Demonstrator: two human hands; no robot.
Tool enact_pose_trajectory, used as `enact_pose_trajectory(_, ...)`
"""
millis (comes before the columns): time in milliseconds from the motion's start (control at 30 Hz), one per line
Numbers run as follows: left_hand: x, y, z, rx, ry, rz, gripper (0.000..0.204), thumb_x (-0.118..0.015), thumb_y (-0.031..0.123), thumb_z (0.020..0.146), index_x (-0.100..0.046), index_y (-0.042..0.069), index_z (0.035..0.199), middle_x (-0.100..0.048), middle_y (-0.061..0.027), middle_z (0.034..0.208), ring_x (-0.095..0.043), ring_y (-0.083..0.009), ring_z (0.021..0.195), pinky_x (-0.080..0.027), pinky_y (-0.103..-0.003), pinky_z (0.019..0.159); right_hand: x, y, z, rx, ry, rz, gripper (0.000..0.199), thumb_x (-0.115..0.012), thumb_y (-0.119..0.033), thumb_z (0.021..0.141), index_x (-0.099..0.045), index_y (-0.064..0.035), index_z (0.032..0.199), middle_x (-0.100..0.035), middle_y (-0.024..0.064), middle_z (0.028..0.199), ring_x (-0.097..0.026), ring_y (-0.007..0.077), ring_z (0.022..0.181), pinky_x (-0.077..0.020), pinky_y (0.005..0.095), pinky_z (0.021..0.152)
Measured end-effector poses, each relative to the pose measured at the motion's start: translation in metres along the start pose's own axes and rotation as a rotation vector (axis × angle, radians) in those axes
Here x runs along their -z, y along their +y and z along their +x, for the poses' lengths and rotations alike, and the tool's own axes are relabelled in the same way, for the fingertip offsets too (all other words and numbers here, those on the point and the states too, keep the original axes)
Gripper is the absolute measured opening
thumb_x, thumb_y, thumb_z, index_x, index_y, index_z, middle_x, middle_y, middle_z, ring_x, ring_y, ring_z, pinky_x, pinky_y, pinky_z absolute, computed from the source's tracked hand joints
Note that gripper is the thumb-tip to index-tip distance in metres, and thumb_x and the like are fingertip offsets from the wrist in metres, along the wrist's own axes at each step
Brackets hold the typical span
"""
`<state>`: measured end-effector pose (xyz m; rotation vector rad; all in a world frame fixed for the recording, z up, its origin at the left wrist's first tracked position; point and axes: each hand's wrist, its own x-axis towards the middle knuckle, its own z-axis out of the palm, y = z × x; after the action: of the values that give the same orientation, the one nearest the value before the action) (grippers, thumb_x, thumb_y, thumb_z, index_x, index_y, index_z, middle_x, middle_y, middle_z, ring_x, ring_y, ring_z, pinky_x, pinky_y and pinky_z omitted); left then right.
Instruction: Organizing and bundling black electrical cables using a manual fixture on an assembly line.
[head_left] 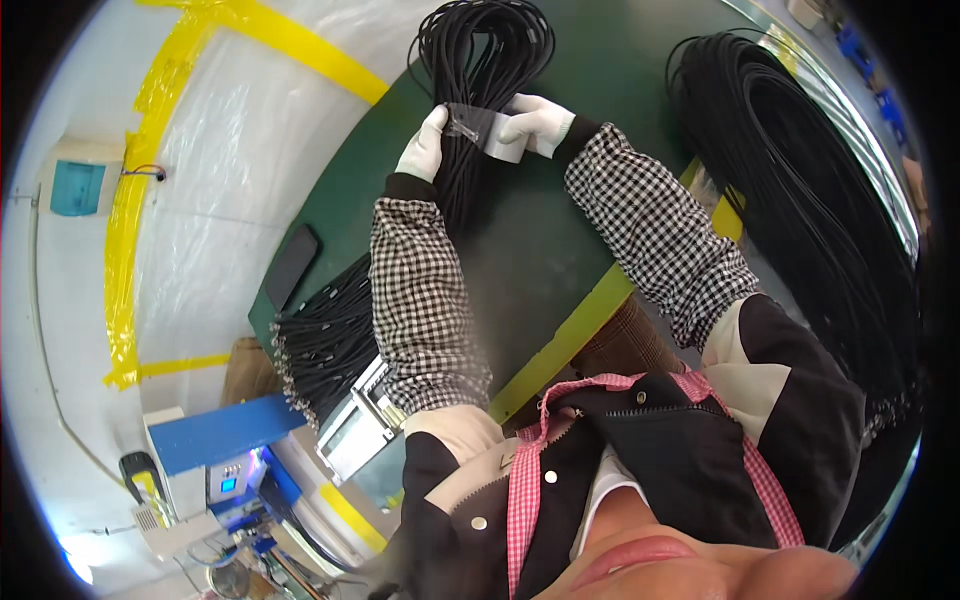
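A bundle of looped black cables (480, 55) lies at the far side of the dark green table, gathered together at its middle. Across that middle runs a translucent plastic strip (490, 128). My left hand (424, 148), in a white glove, grips the bundle's left side, its thumb by the strip's left part. On the other side my right hand (538, 125), also gloved in white, is closed with fingers and thumb on the strip's right end. The strip's far side, behind the cables, is hidden.
The green table (545, 240) has a yellow-green edge (565, 340). A large coil of black cable (800, 170) lies to the right. Cables with metal ends (330, 335) and a flat black case-like object (292, 266) are at left, above a blue-and-white machine (220, 450).
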<state>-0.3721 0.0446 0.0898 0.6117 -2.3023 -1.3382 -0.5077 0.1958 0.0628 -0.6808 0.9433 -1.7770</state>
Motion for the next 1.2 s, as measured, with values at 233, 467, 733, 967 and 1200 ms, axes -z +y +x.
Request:
enact_pose_trajectory(233, 0.004, 0.046, 0.001, -0.061, -0.056, 0.178, 0.043, -0.046, 0.034, 0.094, -0.065, -0.005, 0.094, -0.067, -0.0055, 0.085, -0.058, -0.0181, 0.076, -0.045, -0.028, 0.079, -0.048, -0.047, -0.014, -0.375, 0.297, -1.159, 0.028, -0.069, -0.024, 0.058, -0.068, -0.0047, 0.078, -0.064, 0.0063, 0.066, -0.059, 0.0182, 0.062, -0.0510, 0.0293, 0.057)
enact_pose_trajectory(467, -0.004, 0.011, 0.039, 0.351, -0.358, -0.181, 0.057, -0.038, 0.048, 0.095, -0.051, 0.003, 0.127, -0.059, -0.0111, 0.117, -0.055, -0.0210, 0.103, -0.043, -0.029, 0.091, -0.005, 0.026, 0.022, -0.220, 0.712, -0.829, 0.028, -0.070, -0.018, 0.051, -0.064, -0.0074, 0.076, -0.064, 0.0046, 0.070, -0.061, 0.0223, 0.065, -0.0541, 0.0305, 0.063)
enact_pose_trajectory(733, 0.014, 0.012, 0.032, 0.197, -0.211, 0.118, 0.068, -0.037, 0.059, 0.091, -0.054, 0.003, 0.127, -0.061, -0.0157, 0.119, -0.057, -0.0251, 0.107, -0.045, -0.029, 0.091, -0.028, 0.016, 0.019, 0.043, 0.845, -0.316, 0.077, -0.082, -0.009, 0.045, -0.054, 0.0015, 0.116, -0.064, 0.0157, 0.107, -0.064, 0.0287, 0.090, -0.0554, 0.0376, 0.077)
enact_pose_trajectory(967, 0.015, -0.020, 0.042, 0.322, -0.150, -0.120, 0.062, -0.041, 0.053, 0.092, -0.055, 0.001, 0.124, -0.063, -0.0123, 0.115, -0.059, -0.0176, 0.102, -0.047, -0.023, 0.087, -0.033, -0.006, -0.031, -0.029, 0.714, -0.353, 0.076, -0.081, -0.008, 0.050, -0.051, 0.0020, 0.120, -0.063, 0.0168, 0.107, -0.064, 0.0279, 0.092, -0.0554, 0.0399, 0.076)
enact_pose_trajectory(1200, 0.012, -0.039, 0.054, 0.201, -0.136, -0.109, 0.063, -0.043, 0.054, 0.091, -0.057, 0.000, 0.122, -0.063, -0.0117, 0.115, -0.060, -0.0176, 0.101, -0.047, -0.024, 0.087, -0.026, -0.012, -0.051, -0.055, 0.723, -0.478, 0.071, -0.081, -0.013, 0.052, -0.054, 0.0011, 0.116, -0.064, 0.0158, 0.105, -0.064, 0.0273, 0.090, -0.0549, 0.0389, 0.077)
